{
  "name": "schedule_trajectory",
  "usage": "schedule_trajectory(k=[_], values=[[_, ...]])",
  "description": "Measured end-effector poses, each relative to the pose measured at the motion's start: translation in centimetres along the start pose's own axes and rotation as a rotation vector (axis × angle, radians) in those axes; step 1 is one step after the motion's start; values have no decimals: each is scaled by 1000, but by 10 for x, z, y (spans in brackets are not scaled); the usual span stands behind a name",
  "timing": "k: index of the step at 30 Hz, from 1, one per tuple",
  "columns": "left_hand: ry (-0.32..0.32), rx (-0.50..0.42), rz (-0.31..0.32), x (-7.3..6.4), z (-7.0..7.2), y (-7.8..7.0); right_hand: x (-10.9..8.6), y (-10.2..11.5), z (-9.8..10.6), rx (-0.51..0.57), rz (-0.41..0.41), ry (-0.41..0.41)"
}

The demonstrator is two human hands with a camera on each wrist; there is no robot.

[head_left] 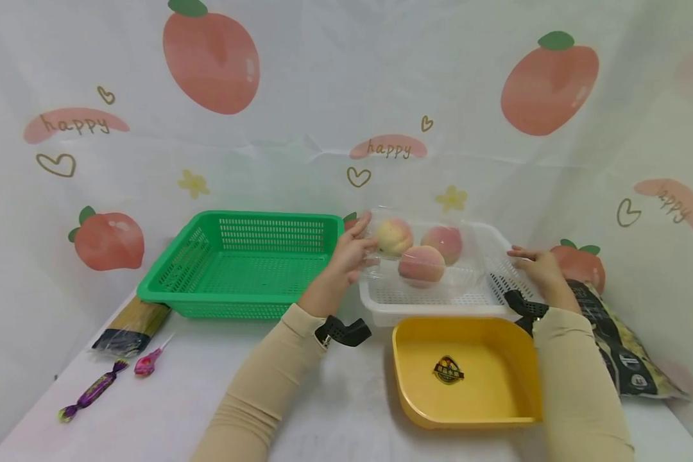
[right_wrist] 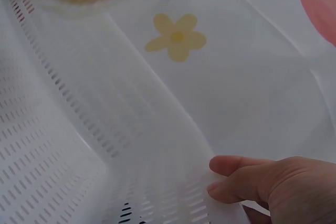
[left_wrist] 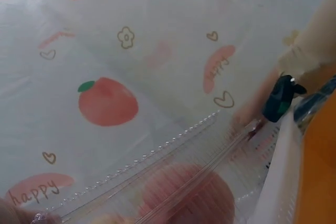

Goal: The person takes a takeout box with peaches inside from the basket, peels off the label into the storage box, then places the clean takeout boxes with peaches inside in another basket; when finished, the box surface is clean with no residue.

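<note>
My left hand [head_left: 346,253] grips the left end of a clear plastic fruit box [head_left: 468,273] with three peaches [head_left: 421,265] inside. The box is held over the white basket [head_left: 439,311], overlapping its opening in the head view. Through the ridged plastic, a blurred peach [left_wrist: 186,195] shows in the left wrist view. At the basket's right end, my right hand [head_left: 539,269] holds the rim. In the right wrist view, fingers [right_wrist: 236,184] lap over the basket wall [right_wrist: 152,124]; the thumb is not clearly seen.
A green basket [head_left: 239,299] stands at left, a yellow basin [head_left: 473,385] in front of the white basket. Packaged sticks [head_left: 133,324], a lollipop [head_left: 146,364] and a wrapped candy [head_left: 95,389] lie left. A black printed bag [head_left: 624,353] lies right, by the curtain.
</note>
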State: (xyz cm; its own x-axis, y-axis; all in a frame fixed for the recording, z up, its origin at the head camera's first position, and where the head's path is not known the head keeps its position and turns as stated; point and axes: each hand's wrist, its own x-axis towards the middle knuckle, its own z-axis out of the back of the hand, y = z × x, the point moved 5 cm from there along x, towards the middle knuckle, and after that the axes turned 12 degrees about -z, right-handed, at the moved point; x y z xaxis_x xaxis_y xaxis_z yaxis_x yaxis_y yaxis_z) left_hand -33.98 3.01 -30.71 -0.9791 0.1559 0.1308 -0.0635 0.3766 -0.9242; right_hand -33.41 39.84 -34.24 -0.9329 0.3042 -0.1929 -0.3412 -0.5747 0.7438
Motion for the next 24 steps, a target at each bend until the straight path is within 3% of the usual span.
schedule_trajectory(k=[8,12,17,24], values=[[-20,59,18,10,-10,18,2,0,0,2,0,-14],[-79,73,8,17,-12,27,3,-2,0,7,-15,-26],[-174,87,50,21,-14,37,5,-3,0,19,-29,-34],[-196,164,69,22,-19,45,4,-3,0,26,-38,-30]])
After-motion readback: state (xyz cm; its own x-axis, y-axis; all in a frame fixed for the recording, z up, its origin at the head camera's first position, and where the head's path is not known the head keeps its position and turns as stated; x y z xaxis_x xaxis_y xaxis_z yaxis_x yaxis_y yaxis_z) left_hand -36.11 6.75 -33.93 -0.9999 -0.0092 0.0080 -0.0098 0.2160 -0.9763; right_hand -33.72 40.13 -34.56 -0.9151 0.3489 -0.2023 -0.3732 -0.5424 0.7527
